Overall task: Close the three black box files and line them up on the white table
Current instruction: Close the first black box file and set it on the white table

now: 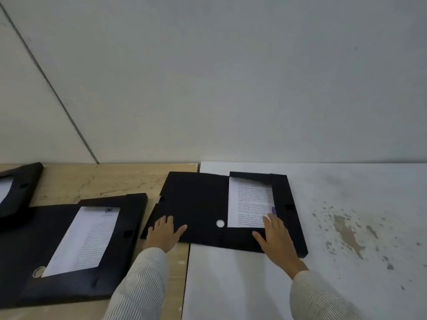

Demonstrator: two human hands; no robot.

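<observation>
An open black box file (198, 204) lies flat across the seam between the wooden table and the white table (231, 285). Its lid is spread to the left, and a printed sheet (250, 203) lies in its tray on the right. My left hand (164, 232) rests flat, fingers spread, on the lid's near left corner. My right hand (275, 236) rests flat on the tray's near edge, fingertips touching the sheet. A second open box file (27, 250) with papers lies at the near left on the wood. A third box file (20, 183) shows partly at the far left edge.
The wooden table (97, 181) adjoins the white table on its left. The white table's right part carries grey and brown stains (346, 229). A pale wall (231, 77) rises directly behind both tables.
</observation>
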